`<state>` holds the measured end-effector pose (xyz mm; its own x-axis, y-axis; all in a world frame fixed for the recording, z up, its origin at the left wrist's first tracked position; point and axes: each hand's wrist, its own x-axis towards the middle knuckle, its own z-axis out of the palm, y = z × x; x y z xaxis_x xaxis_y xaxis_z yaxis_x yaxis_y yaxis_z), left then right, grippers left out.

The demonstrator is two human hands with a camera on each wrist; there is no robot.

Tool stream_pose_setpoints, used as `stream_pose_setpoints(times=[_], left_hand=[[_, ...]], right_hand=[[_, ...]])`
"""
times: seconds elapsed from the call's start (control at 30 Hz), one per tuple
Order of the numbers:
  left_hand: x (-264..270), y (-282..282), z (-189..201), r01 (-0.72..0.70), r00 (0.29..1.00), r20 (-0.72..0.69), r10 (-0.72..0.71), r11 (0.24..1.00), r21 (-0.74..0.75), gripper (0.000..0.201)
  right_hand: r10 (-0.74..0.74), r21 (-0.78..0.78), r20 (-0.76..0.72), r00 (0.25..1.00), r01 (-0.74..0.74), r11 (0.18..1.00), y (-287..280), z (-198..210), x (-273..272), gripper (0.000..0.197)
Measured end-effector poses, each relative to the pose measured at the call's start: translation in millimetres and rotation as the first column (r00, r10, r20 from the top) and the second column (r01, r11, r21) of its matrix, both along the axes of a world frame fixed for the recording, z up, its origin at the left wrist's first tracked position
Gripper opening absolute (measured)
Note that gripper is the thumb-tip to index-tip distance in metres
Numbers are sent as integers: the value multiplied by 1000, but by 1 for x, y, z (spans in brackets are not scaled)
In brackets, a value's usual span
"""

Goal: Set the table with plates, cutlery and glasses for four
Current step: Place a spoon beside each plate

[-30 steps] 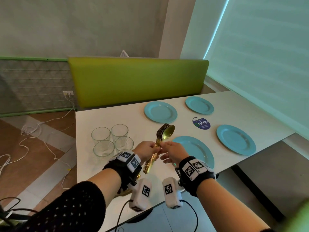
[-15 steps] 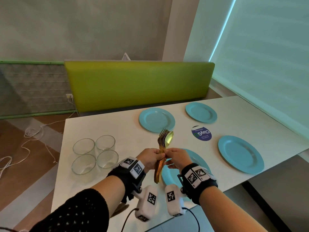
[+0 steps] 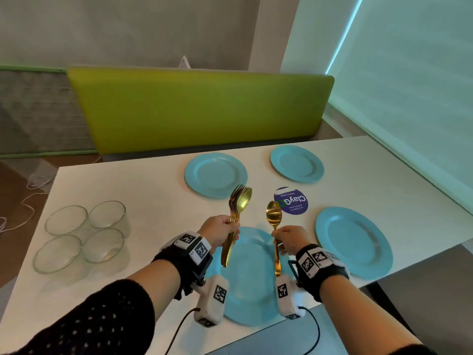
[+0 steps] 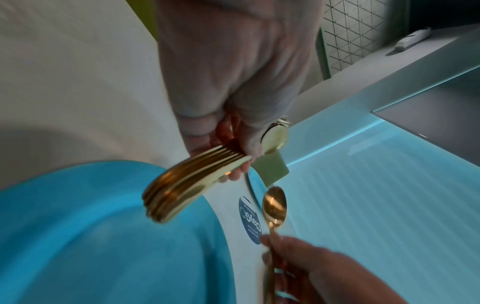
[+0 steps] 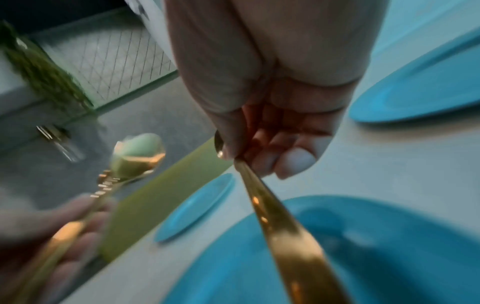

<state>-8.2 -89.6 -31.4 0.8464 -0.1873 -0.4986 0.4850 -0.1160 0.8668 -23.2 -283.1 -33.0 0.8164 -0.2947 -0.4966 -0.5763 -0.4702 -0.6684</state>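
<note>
A white table [image 3: 143,180] is standing in front of a green upholstered bench back [image 3: 199,108], with a pale roller blind [image 3: 409,85] hanging along the right side. Four blue plates are lying on the table: the near plate [image 3: 253,285] directly below the hands, a right plate [image 3: 355,242], a far left plate [image 3: 215,175] and a far right plate [image 3: 297,163]. A round purple sticker [image 3: 291,201] is sitting between them. Four empty glasses [image 3: 82,234] are standing grouped together at the left of the table, well apart from the plates. The left hand [image 3: 220,233] is gripping a bundle of gold cutlery [image 3: 236,216] with fingers curled around the handles (fork tines and a spoon bowl are pointing up and away). The right hand [image 3: 289,239] is pinching a single gold spoon [image 3: 274,219] at its neck, bowl upward, just beside the bundle and not touching it. Both hands are hovering above the near plate.
</note>
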Motion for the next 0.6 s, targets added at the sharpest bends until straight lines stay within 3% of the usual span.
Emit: stream_pose_setpoints(times=[0.17, 0.3, 0.33, 0.4, 0.53, 0.6], left_hand=[[3, -11, -9, -42, 999, 8, 42, 999, 21, 16], [4, -15, -14, -33, 999, 8, 33, 998, 44, 18], [6, -16, -15, -30, 1000, 8, 30, 998, 47, 18], [7, -16, -18, -30, 1000, -1, 30, 999, 45, 18], [10, -20, -23, -48, 999, 3, 48, 997, 59, 19], [10, -22, -24, -60, 998, -2, 60, 996, 60, 18]], right_hand=[[6, -145, -178, 984, -32, 989, -51, -28, -7, 12], [36, -160, -262, 964, -80, 984, -57, -38, -14, 32], [82, -199, -272, 959, -139, 970, -55, -37, -16, 33], [31, -192, -245, 969, -80, 978, -54, -46, -12, 31], [117, -401, -263, 958, -219, 890, -54, -63, -2, 27], [145, -432, -249, 958, -243, 868, -51, -59, -5, 27]])
